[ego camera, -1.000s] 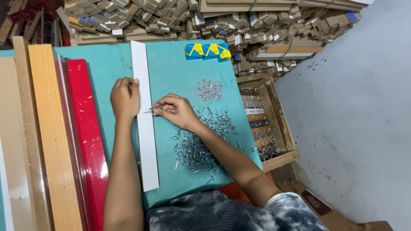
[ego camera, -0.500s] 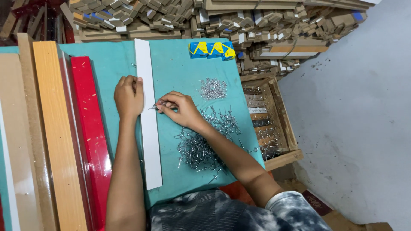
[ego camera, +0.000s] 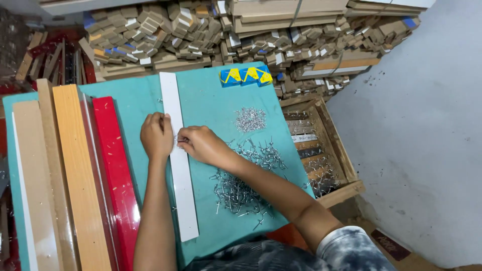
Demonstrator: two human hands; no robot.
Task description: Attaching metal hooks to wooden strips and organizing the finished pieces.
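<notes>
Compared with a second ago your hands have barely shifted: both sat on the white strip [ego camera: 176, 150] then and they sit there now, only your right hand [ego camera: 201, 144] has slid in closer, so it's nearly touching your left hand [ego camera: 156, 134]. It looked like you had a thin metal piece pinched at the fingertips back then; now that spot is tucked between the two hands and I can only make out a small glint, so I'd guess the piece is being worked onto the strip's edge, but I can't tell for sure. Left hand is curled knuckles-up, fingers folded down on the strip's left edge, pinning it flat to the teal surface [ego camera: 211, 100]; whether it holds anything beyond the strip I can't tell. Right hand comes in from the near right with the forearm lying diagonally across the surface, wrist low, fingers bunched into a narrow pinch grip at the strip's right edge. The strip runs from far to near, roughly mid-surface, with the red board [ego camera: 116, 175] and wooden boards [ego camera: 75, 180] to its left. Right of your forearm is a loose pile of metal hooks [ego camera: 241, 190], a smaller heap of bits [ego camera: 250, 119] farther off, and a wooden tray [ego camera: 321, 150] at the right edge.
</notes>
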